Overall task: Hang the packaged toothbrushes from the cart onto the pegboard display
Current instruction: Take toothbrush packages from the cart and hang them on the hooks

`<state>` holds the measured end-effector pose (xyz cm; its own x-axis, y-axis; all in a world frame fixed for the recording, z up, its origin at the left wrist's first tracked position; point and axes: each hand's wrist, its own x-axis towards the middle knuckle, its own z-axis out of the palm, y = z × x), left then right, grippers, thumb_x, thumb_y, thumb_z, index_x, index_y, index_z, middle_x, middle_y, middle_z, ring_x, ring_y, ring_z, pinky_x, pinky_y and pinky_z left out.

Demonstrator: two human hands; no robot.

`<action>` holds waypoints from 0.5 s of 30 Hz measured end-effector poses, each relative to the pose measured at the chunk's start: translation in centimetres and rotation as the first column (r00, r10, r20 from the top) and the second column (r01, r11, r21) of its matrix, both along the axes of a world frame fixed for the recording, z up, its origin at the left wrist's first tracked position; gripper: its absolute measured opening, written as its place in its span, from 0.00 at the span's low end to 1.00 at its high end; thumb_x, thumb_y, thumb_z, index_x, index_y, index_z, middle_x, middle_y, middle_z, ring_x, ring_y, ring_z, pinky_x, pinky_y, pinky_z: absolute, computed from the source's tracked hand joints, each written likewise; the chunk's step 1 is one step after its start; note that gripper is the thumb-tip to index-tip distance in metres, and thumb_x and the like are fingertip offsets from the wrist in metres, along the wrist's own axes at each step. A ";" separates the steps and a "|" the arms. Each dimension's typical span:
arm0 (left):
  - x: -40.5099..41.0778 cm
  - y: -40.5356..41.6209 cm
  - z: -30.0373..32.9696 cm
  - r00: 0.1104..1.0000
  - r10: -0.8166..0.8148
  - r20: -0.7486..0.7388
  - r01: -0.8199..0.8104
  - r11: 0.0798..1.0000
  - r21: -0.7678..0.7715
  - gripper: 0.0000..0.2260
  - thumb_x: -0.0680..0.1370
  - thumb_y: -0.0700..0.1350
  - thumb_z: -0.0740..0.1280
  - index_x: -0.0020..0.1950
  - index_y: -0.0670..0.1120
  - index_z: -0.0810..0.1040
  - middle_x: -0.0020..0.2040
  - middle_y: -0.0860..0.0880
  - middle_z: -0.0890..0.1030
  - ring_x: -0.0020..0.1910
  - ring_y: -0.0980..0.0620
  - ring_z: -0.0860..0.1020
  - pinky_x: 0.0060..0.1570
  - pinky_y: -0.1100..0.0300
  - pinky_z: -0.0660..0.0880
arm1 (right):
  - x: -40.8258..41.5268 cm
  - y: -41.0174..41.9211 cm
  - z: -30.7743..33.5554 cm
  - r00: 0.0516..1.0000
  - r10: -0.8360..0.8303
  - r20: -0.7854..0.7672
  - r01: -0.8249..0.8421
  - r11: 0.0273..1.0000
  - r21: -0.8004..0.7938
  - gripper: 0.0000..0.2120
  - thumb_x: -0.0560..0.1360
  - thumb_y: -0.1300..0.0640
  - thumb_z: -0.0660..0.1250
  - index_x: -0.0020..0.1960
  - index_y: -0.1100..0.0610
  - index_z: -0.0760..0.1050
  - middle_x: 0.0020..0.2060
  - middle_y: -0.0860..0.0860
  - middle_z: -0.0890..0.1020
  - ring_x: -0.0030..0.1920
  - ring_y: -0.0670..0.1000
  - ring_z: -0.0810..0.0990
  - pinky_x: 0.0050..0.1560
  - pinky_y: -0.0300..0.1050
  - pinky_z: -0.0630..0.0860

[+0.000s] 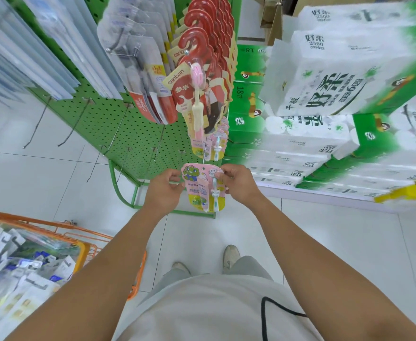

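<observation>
Mid-frame: left hand (164,189) and right hand (237,184) each pinch a side of the pink toothbrush pack (203,188), just below the loaded peg (205,153) on the green pegboard (133,134). Risk: hang hole misses the peg tip, pack drops to the floor.

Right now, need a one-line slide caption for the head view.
Both hands, left hand and right hand, hold a pink-and-yellow carded children's toothbrush pack at the green perforated pegboard, orange wire cart beside.
</observation>
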<state>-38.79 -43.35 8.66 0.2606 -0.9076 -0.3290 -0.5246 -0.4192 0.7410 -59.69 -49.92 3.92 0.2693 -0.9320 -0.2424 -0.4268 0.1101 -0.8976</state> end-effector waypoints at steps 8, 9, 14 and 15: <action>0.6 1.8 -0.4 1.000 0.027 0.006 -0.027 1.000 0.014 0.11 0.80 0.42 0.69 0.61 0.45 0.79 0.45 0.54 0.80 0.43 0.53 0.79 0.40 0.65 0.71 | 0.2 0.0 -1.3 1.000 -0.004 0.005 0.004 1.000 0.028 0.09 0.80 0.58 0.69 0.43 0.62 0.79 0.36 0.63 0.79 0.36 0.53 0.74 0.40 0.54 0.78; 0.8 1.9 -0.4 0.999 0.034 0.007 -0.034 0.999 0.016 0.10 0.80 0.42 0.69 0.61 0.45 0.79 0.44 0.56 0.80 0.43 0.54 0.79 0.40 0.67 0.70 | 0.3 0.0 -1.3 1.000 -0.011 0.006 0.011 1.000 0.025 0.09 0.80 0.58 0.68 0.42 0.58 0.80 0.35 0.59 0.80 0.36 0.53 0.75 0.41 0.56 0.79; 1.5 2.5 -0.2 0.996 0.091 -0.005 -0.091 0.995 0.040 0.08 0.80 0.42 0.68 0.59 0.46 0.80 0.43 0.56 0.79 0.37 0.60 0.76 0.32 0.71 0.69 | 0.9 -1.1 -1.6 0.996 -0.080 -0.029 0.080 0.997 0.007 0.11 0.79 0.55 0.68 0.38 0.55 0.79 0.29 0.49 0.75 0.33 0.51 0.72 0.38 0.51 0.75; 1.7 2.6 -0.2 0.995 0.103 -0.009 -0.102 0.994 0.042 0.07 0.80 0.42 0.68 0.58 0.47 0.80 0.44 0.55 0.80 0.37 0.60 0.76 0.30 0.72 0.68 | 1.1 -1.7 -1.2 0.994 -0.094 -0.053 0.093 0.996 -0.010 0.12 0.79 0.56 0.68 0.39 0.60 0.78 0.29 0.51 0.73 0.32 0.51 0.69 0.37 0.47 0.71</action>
